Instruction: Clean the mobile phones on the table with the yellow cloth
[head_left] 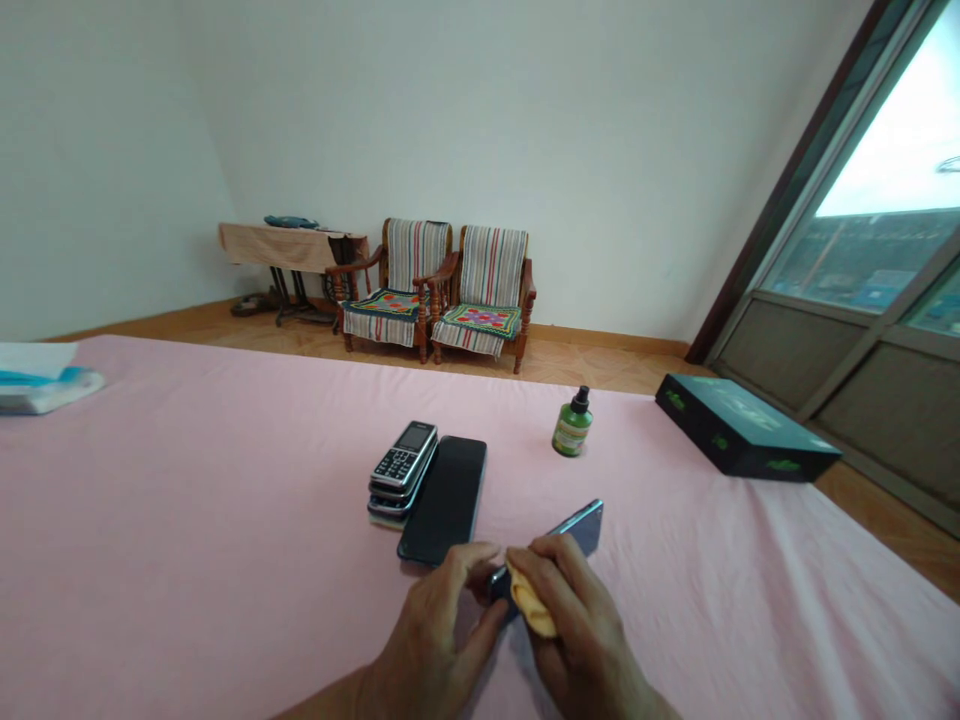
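Note:
My left hand [442, 620] grips the near end of a dark smartphone [589, 527], which is tilted up on its edge above the pink cloth. In my right hand [581, 620] is a bunched yellow cloth [531, 603], pressed against the phone's side. The fingers of both hands hide the middle of the phone. Just beyond my left hand lies a black smartphone [448, 495], flat with its dark screen up. Beside it on the left is a stack of phones, topped by a silver-and-black keypad phone [405, 455].
A small green spray bottle [572, 425] with a black cap stands beyond my right hand. Farther right sits a black box [746, 425] near the edge of the pink-covered surface [225, 540]. A white-and-blue packet [45, 380] lies at far left. Two wooden armchairs [487, 270] stand beyond.

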